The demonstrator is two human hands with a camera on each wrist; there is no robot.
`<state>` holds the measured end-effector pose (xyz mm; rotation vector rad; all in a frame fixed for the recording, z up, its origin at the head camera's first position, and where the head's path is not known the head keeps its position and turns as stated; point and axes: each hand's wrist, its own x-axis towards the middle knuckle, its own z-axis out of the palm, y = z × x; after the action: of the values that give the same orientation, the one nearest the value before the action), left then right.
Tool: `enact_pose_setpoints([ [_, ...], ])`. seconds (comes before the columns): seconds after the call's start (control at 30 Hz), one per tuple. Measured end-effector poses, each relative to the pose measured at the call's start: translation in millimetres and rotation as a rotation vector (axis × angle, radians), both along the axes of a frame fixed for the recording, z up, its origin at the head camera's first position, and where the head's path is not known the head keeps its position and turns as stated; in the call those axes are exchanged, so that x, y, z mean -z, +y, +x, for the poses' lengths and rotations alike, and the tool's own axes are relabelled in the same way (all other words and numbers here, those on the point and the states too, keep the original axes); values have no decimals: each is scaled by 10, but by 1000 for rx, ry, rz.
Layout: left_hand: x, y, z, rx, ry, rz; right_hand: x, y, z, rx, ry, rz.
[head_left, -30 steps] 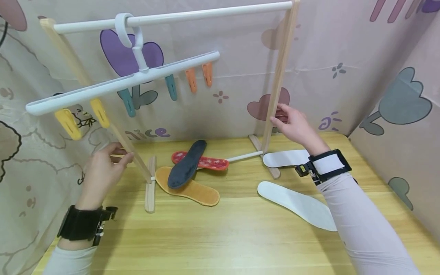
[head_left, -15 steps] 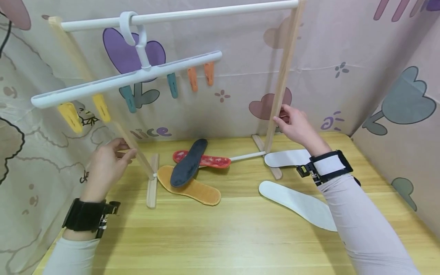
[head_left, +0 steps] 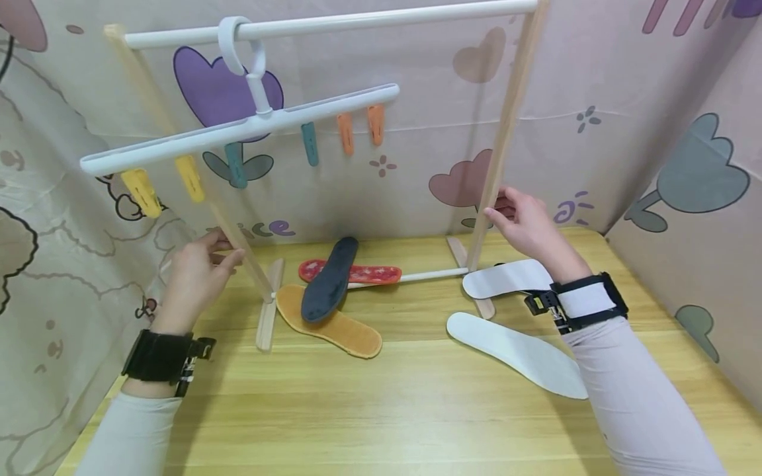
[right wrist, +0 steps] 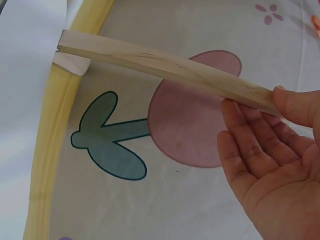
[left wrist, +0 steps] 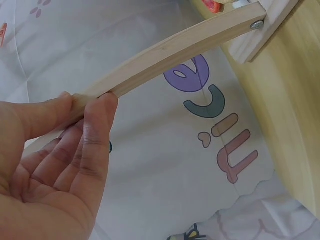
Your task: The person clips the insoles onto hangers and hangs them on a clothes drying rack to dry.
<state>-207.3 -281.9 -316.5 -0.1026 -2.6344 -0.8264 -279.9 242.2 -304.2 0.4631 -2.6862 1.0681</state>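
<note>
A wooden table (head_left: 417,410) stands against walls hung with cartoon-printed cloth. On it stands a drying rack (head_left: 333,23) with a white top bar, two slanted wooden legs and a thin white rail low between them.

The left hand (head_left: 196,277) pinches the rack's left leg (head_left: 238,241) between thumb and fingers, about halfway down; the left wrist view shows the thumb on the near edge and the fingers curled behind the slat. The right hand (head_left: 526,228) holds the right leg (head_left: 506,132) at about the same height, thumb on the front edge, fingers fairly straight behind it.

A white hanger (head_left: 238,129) hooks over the top bar near its left end, tilted down to the left, with yellow, teal and orange clips under it.

Between the rack's feet lie three insoles: a dark insole (head_left: 330,277) lying across an orange insole (head_left: 339,327) and a red insole (head_left: 369,272). Two white insoles (head_left: 518,354) lie near the right foot, one touching it, the other nearer the table's front edge.
</note>
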Motion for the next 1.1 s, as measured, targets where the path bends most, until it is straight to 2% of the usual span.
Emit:
enact_pose_setpoints([
  [0.23,-6,62,-97,20,36,-29,10,81,114,36,28,20],
  [0.53,-27,167,-221,66,34,-17,21,219,202,66,48,43],
  [0.73,-47,233,-255,76,6,-16,13,285,245,86,38,42],
  [1.1,-29,285,-279,94,21,9,14,335,277,112,36,57],
])
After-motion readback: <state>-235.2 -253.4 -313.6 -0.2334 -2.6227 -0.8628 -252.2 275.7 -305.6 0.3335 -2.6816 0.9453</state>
